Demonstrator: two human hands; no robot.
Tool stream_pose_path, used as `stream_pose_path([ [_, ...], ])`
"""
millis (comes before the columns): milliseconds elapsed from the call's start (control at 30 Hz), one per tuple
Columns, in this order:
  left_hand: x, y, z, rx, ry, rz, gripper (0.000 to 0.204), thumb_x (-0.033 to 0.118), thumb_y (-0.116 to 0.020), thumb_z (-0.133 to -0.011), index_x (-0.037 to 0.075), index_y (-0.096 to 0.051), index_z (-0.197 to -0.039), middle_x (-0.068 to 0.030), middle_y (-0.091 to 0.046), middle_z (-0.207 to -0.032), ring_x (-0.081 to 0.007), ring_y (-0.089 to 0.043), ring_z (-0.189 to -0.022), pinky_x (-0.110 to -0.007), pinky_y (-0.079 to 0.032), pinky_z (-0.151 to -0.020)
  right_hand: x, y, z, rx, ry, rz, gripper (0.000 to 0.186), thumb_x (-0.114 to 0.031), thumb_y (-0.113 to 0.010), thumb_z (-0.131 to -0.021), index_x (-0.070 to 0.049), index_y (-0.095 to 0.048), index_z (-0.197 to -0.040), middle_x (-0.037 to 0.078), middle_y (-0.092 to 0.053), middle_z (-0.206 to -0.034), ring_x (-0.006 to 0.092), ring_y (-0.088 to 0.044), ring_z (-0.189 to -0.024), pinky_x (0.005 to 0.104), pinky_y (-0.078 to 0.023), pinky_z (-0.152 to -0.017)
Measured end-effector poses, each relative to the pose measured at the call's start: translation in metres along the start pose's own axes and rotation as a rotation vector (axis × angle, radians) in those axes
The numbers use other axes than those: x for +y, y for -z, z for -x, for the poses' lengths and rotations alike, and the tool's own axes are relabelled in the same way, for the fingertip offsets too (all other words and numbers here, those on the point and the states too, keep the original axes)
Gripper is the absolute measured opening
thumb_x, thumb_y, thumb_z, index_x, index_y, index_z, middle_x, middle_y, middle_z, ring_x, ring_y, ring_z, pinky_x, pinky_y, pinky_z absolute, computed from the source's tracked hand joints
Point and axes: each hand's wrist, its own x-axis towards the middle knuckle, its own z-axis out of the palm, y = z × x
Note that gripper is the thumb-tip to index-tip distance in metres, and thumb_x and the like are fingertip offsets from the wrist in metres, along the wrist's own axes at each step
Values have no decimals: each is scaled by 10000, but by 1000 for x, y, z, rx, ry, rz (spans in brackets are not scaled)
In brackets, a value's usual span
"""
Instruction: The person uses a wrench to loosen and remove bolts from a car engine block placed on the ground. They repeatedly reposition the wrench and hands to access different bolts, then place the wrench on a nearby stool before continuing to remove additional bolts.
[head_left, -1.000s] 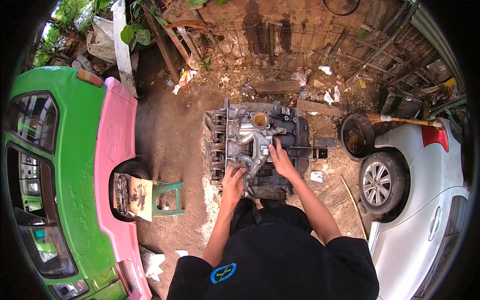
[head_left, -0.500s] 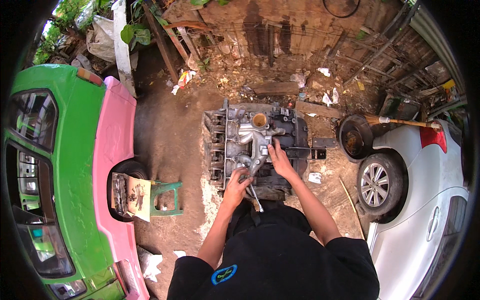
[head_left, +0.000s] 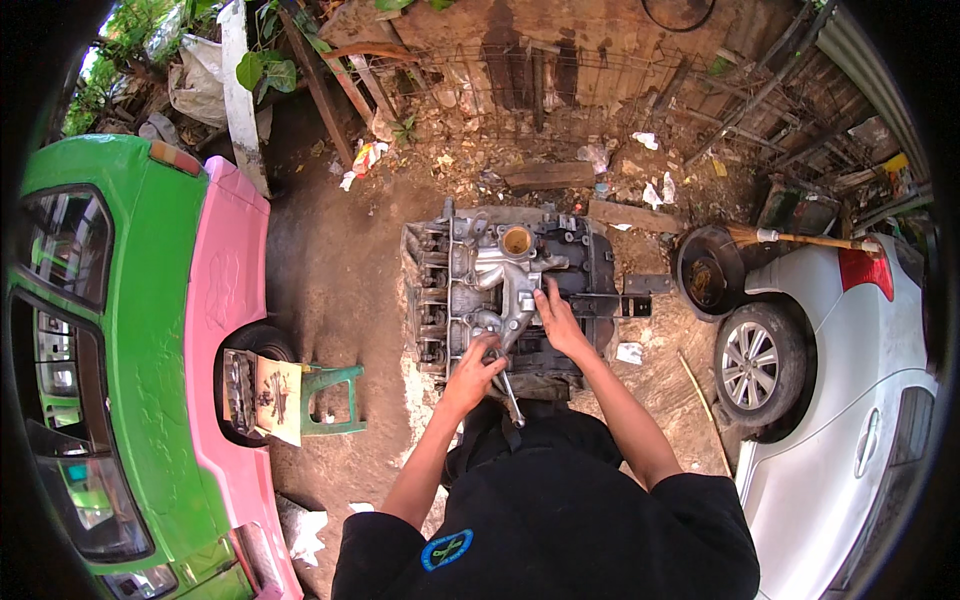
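A car engine (head_left: 470,298) lies in front of me, with a silver intake manifold (head_left: 519,283) on top of it. At the manifold's near end my left hand (head_left: 472,374) is closed on a wrench (head_left: 511,396). The shaft of this wrench points back toward my body; its working end is hidden by my fingers. My right hand (head_left: 560,325) rests on the manifold's right side with fingers stretched out, holding nothing. A round opening (head_left: 516,240) shows at the manifold's far end.
A green and pink vehicle (head_left: 233,260) stands to the left, beside a green stool (head_left: 340,400) with metal parts on cardboard. On the right are a silver car (head_left: 850,340), a black basin (head_left: 694,272) and a broom (head_left: 810,241). Planks (head_left: 545,177) and litter lie beyond the engine.
The wrench's free end has shifted slightly, down and to the left, as my left hand turns a little. My right hand stays on the manifold.
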Motion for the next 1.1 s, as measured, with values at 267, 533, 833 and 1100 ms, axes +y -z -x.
stream_pose_path([
  [267, 23, 13, -37, 247, 327, 31, 244, -72, -545, -813, 59, -617, -1005, -159, -640, -1065, -397, -626, -999, -464, -516, -812, 0, 0, 0, 9, -20, -5, 682, -480, -350, -1058, 48, -257, -1480, 350, -534, -1308, 457, -511, -1262, 447, -392, -1036],
  [533, -37, 28, -79, 266, 889, 187, 186, 105, -567, -940, -63, -568, -1020, -291, -651, -876, -478, -632, -840, -520, -468, -737, 22, -7, -8, 31, 19, -15, 839, -600, -334, -1023, 63, -187, -1516, 174, -577, -834, 225, -485, -626, 392, -414, -654],
  [833, -27, 22, -36, 513, 800, 1386, 116, 87, -419, -1049, 100, -474, -1149, -56, -538, -999, -213, -572, -873, -502, -588, -786, 21, -7, -9, 35, 0, -36, 726, -521, -381, -1037, 56, -287, -1467, 232, -596, -1006, 295, -587, -917, 399, -448, -833],
  [1100, -6, 28, -29, 600, 595, 1602, 61, 164, -487, -1042, 159, -482, -1103, -27, -549, -995, -200, -590, -938, -582, -508, -892, -38, -3, 25, 385, 542, 312, 305, -70, -576, -945, -20, -546, -1245, 198, -585, -1099, 325, -608, -934, 390, -497, -828],
])
